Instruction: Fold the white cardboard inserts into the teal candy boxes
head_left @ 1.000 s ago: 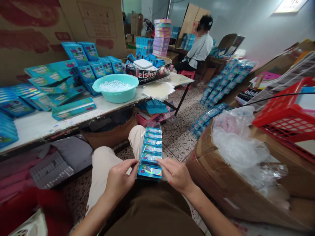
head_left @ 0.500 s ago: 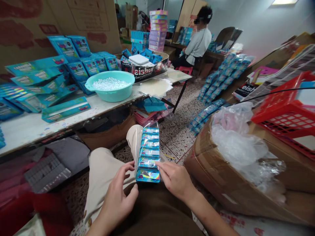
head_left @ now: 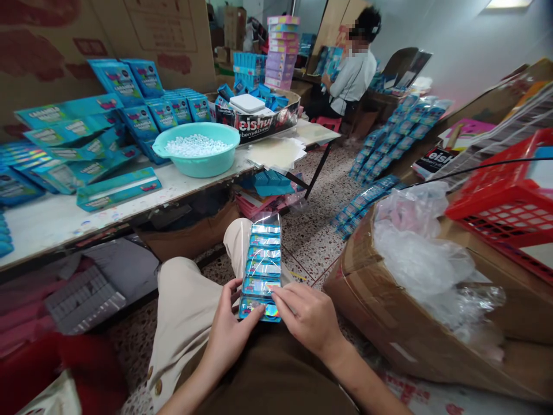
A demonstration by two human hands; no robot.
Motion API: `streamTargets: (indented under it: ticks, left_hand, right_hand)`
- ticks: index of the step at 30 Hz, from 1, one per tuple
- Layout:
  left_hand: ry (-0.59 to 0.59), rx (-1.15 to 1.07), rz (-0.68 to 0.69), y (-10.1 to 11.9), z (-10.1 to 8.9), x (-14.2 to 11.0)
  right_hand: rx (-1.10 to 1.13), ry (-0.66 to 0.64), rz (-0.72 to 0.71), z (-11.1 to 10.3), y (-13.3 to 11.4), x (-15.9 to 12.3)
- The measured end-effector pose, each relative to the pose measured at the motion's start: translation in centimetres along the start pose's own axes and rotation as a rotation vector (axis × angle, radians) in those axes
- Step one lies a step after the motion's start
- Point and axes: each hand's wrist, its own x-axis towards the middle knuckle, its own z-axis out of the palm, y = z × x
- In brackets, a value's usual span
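Note:
On my lap lies a clear plastic bag [head_left: 264, 266] with a row of several small blue printed boxes inside, its empty end pointing away from me. My left hand [head_left: 232, 316] grips the near left corner, thumb lying on top of the nearest box and fingers along the side. At the right edge my right hand [head_left: 309, 316] holds the bag, its fingers bent together on the plastic over the nearer boxes. The fingertips under the bag are hidden.
Left, a white table [head_left: 108, 222] bears blue packets [head_left: 140, 121], a turquoise basin [head_left: 203, 158] of white pellets and a black carton [head_left: 268, 124]. At right stand a cardboard box [head_left: 380, 323] with clear plastic bags and a red crate [head_left: 496, 196]. A person [head_left: 356, 75] sits further back.
My left hand has moved right and closed on the bag, its thumb now on the nearest box. My right hand stays at the right edge. The view has shifted slightly.

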Motion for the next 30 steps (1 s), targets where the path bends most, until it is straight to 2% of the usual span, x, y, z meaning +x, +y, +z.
streamTargets:
  ticks: [5, 9, 12, 15, 18, 21, 24, 26, 30]
  left_hand:
    - [0.031, 0.003, -0.012, 0.5, 0.2, 0.0]
    - [0.009, 0.004, -0.014, 0.4, 0.1, -0.3]
    - [-0.005, 0.102, 0.047, 0.0, -0.2, -0.7]
    - [0.01, 0.327, 0.185, -0.2, -0.6, -1.2]
    - [0.096, 0.659, 0.368, 0.3, -1.1, -1.6]
    - [0.137, 1.0, 0.633, 1.3, -1.5, -2.0]
    - [0.1, 1.159, 0.891, 2.4, -1.8, -2.5]
    - [0.09, 1.187, 0.956, 3.0, -2.1, -2.7]
    - [0.063, 1.2, 0.872, 3.3, -2.8, -2.4]
  right_hand:
    - [-0.02, 0.026, -0.03, -0.2, -0.1, -0.2]
    - [-0.036, 0.062, -0.06, -0.4, -0.3, -0.6]
    - [-0.041, 0.104, -0.097, -0.6, -0.3, -1.2]
    - [-0.061, 0.121, -0.148, -0.8, -0.2, -1.9]
    - [-0.062, 0.136, -0.182, -0.9, -0.2, -2.7]
    - [-0.046, 0.142, -0.18, -1.0, -0.2, -3.3]
    - [-0.047, 0.152, -0.181, -1.1, -0.1, -3.6]
    - [-0.041, 0.165, -0.18, -1.1, -0.1, -3.6]
    - [-0.009, 0.191, -0.141, -0.8, -0.3, -3.3]
